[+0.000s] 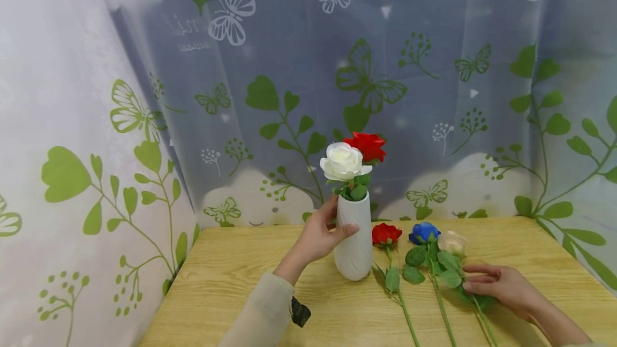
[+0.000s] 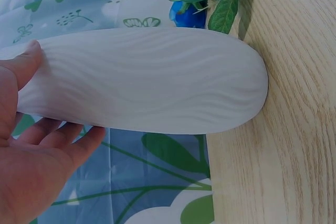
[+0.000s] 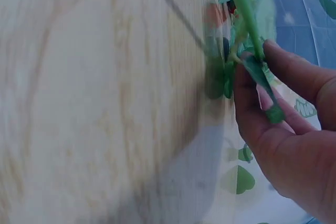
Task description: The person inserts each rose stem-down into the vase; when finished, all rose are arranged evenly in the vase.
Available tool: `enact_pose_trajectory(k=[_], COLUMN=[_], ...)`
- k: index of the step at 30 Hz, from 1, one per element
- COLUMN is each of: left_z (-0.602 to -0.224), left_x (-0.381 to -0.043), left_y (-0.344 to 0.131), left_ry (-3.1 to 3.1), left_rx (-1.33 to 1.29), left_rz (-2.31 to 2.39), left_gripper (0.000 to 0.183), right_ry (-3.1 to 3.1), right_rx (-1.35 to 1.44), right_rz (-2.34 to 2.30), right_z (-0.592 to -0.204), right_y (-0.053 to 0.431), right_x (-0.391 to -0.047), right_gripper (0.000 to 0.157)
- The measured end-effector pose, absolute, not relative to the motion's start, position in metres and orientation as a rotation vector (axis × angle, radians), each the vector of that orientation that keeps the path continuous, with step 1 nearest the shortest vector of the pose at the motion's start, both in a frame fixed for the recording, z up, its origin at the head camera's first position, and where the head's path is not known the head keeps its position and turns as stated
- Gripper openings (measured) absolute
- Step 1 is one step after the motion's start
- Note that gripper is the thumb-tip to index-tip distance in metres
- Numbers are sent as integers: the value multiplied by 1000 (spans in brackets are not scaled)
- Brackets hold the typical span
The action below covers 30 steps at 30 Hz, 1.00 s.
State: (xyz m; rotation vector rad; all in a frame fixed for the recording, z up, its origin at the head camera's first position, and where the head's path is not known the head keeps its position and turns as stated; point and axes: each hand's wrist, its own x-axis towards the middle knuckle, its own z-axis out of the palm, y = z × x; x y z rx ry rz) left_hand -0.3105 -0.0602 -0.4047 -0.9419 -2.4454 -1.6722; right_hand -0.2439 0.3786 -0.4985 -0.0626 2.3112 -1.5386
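A white vase (image 1: 354, 253) with a wavy relief stands upright on the table, a white rose (image 1: 343, 162) and a red rose (image 1: 368, 146) in its mouth. My left hand (image 1: 316, 235) grips its upper part, thumb in front and fingers round the back; the left wrist view shows the thumb and fingers on opposite sides of the vase (image 2: 157, 80). At the right, my right hand (image 1: 506, 289) pinches the leafy stem of a pale cream rose (image 1: 452, 241). In the right wrist view, thumb and fingers meet on that green stem (image 3: 244, 14) beside a leaf.
Between vase and right hand lie a second red rose (image 1: 386, 234) and a blue rose (image 1: 424, 233), their stems toward the front edge. The wooden table (image 1: 231, 283) ends at the back against a curtain (image 1: 289, 42) printed with butterflies and leaves.
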Motion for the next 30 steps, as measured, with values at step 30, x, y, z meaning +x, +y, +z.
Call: enact_pose_trajectory(k=[30], left_z=[-403], left_x=[-308], left_y=[-60], left_ry=[-2430], left_rx=[-938], left_rz=[-1716], left_gripper=[79], right_ry=[2712], right_rx=[13], right_rz=[-1521], right_z=[-429], right_y=[323], right_x=[-235], right_gripper=[81])
